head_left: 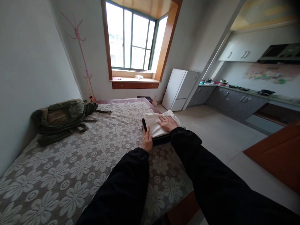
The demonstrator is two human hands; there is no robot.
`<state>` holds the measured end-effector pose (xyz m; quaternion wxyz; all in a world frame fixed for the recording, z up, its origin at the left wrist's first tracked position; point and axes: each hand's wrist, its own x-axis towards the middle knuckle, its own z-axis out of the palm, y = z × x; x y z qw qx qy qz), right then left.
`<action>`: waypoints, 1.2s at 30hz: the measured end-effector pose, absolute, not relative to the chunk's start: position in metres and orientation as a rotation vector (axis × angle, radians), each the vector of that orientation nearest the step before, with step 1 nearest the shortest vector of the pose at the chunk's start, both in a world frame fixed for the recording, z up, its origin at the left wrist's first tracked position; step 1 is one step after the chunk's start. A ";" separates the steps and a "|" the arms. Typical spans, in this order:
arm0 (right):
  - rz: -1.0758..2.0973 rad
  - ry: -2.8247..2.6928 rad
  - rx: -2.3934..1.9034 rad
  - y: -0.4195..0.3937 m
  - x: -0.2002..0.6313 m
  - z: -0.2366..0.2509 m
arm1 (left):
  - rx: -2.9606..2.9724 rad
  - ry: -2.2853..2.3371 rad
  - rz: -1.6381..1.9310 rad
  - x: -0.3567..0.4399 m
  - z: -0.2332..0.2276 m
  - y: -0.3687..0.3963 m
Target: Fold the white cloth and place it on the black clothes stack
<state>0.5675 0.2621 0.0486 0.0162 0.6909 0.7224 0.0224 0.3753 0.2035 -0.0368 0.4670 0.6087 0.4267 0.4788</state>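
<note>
A folded white cloth (153,123) lies over a flat dark item (161,139) near the right edge of the patterned bed cover. A black edge (144,124) sticks up at the left side of the cloth. My left hand (147,141) holds that left side, its thumb by the white fabric and its fingers along the black edge. Spread flat on top of the cloth is my right hand (167,123), palm down. What the dark item is cannot be made out, as the cloth covers most of it.
A green backpack (63,117) rests on the flowered cover (103,145) by the left wall. Behind stand a pink coat rack (82,51) and a white fridge (175,89). A kitchen counter (243,91) runs along the right; a brown wooden panel (278,153) is nearer.
</note>
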 end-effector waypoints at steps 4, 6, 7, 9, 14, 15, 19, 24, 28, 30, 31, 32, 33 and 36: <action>0.055 2.183 2.186 0.266 0.582 0.048 | 1.512 1.065 1.160 0.376 -0.037 0.203; 0.057 2.189 2.174 0.268 0.581 0.045 | 1.515 1.074 1.154 0.376 -0.037 0.203; 0.061 2.199 2.164 0.269 0.580 0.044 | 1.518 1.077 1.149 0.375 -0.037 0.202; 0.069 2.229 2.134 0.269 0.579 0.043 | 1.530 1.080 1.134 0.375 -0.037 0.201; 0.106 2.338 2.030 0.257 0.583 0.046 | 1.587 1.107 1.119 0.376 -0.036 0.199; 0.124 2.358 2.016 0.253 0.583 0.046 | 1.598 1.113 1.123 0.376 -0.037 0.199; 0.313 2.407 2.087 0.234 0.582 0.036 | 1.629 1.117 1.132 0.376 -0.041 0.199; 0.313 2.423 2.060 0.227 0.579 0.034 | 1.633 1.082 1.092 0.377 -0.042 0.200; 0.161 2.381 2.006 0.232 0.578 0.047 | 1.627 1.020 1.059 0.373 -0.034 0.192; 0.111 2.364 1.999 0.235 0.577 0.053 | 1.626 1.002 1.024 0.364 -0.030 0.183; 0.086 2.353 2.003 0.236 0.576 0.056 | 1.644 0.998 0.986 0.357 -0.028 0.178; 0.065 2.343 2.014 0.236 0.573 0.058 | 1.687 0.998 0.929 0.347 -0.026 0.171; 0.051 2.333 2.031 0.234 0.567 0.060 | 1.756 1.006 0.861 0.336 -0.025 0.165; 0.088 2.389 2.090 0.215 0.529 0.058 | 2.064 1.102 0.647 0.294 -0.025 0.146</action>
